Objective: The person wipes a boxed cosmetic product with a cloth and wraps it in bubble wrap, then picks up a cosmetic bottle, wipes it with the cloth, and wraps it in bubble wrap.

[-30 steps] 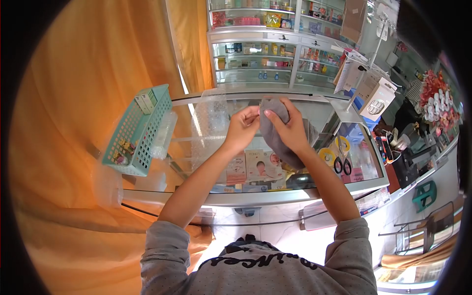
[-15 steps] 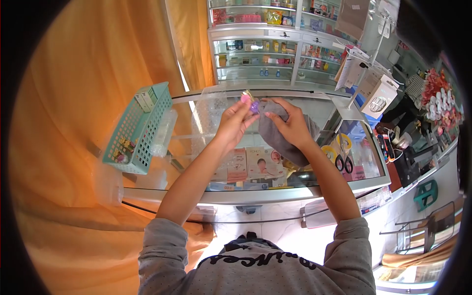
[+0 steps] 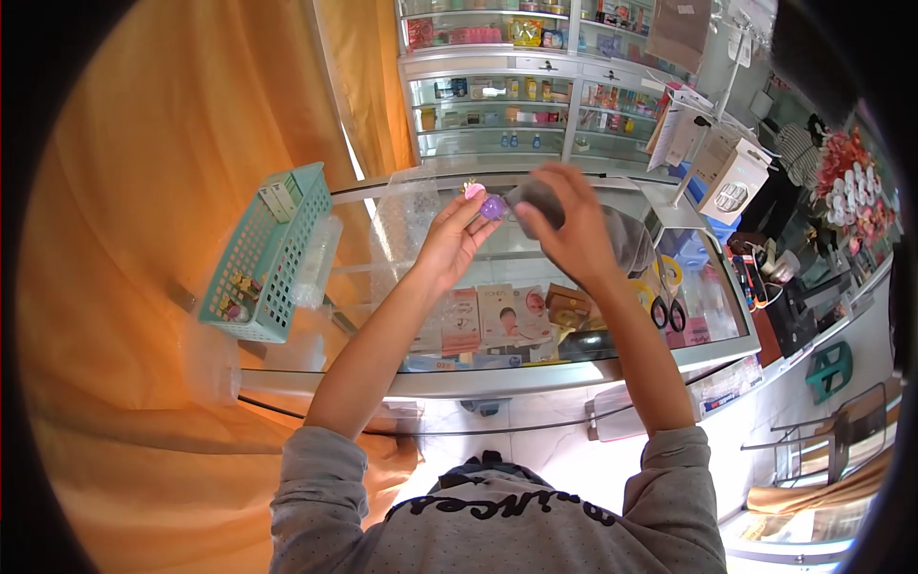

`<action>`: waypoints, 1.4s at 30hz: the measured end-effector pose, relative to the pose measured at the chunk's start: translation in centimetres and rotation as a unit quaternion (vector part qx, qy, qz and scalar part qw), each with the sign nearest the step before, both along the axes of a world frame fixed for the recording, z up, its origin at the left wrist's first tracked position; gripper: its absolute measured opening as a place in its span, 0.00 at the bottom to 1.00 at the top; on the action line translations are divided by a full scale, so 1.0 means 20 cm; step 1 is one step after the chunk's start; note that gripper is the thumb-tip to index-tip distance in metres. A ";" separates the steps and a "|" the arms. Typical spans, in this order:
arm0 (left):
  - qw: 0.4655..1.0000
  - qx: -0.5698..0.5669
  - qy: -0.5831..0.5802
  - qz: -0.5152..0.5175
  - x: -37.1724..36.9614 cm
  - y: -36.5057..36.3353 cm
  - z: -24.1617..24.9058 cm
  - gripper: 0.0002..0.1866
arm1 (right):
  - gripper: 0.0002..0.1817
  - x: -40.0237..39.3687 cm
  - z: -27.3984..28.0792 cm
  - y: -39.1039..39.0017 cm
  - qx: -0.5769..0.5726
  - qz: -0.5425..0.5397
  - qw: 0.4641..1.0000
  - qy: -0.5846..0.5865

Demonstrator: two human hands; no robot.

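Above the glass counter, my left hand pinches a small purple bottle with a pink part and a gold top between thumb and fingers. To its right, my right hand grips a grey cloth, blurred by motion near the fingertips. Part of the cloth lies behind the right hand and wrist. A narrow gap separates the cloth from the bottle. Past my right forearm lie scissors with black handles, beside yellow tape rolls.
A teal perforated basket stands at the counter's left end, holding white boxes and small gold-topped items. Inside the counter are boxed products. A display stand with a white box rises at the right. Stocked shelves stand behind.
My right hand has drawn the cloth away from the bottle, so more of the purple body shows. The cloth has shifted up and right, uncovering boxes under the glass. The left hand has barely moved.
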State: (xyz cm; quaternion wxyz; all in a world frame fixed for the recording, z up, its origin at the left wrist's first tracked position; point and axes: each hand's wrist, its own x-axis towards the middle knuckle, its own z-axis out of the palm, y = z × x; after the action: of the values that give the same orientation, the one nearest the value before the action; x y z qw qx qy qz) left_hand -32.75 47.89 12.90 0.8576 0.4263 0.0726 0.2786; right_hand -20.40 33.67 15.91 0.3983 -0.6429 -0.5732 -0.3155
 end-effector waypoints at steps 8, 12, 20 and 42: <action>0.999 0.006 0.003 -0.039 0.00 -0.02 -0.01 0.13 | 0.21 -0.11 -0.05 0.06 -0.026 0.191 0.965 0.178; 0.999 0.015 0.011 -0.042 -0.01 -0.07 0.02 0.14 | 0.19 -0.08 -0.09 0.07 -0.007 0.201 0.960 0.193; 0.999 -0.018 0.006 -0.038 -0.02 -0.06 0.03 0.17 | 0.19 -0.09 -0.07 0.07 0.012 0.233 0.938 0.255; 0.956 0.241 0.113 0.128 -0.19 0.08 0.23 0.18 | 0.18 -0.11 -0.11 0.07 -0.013 0.237 0.932 0.274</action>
State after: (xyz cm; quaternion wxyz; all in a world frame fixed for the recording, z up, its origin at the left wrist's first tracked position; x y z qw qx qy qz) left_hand -36.54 49.50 17.52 0.6731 0.6359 0.1541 0.3448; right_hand -22.66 35.12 13.69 0.5944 -0.5549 -0.5819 -0.0162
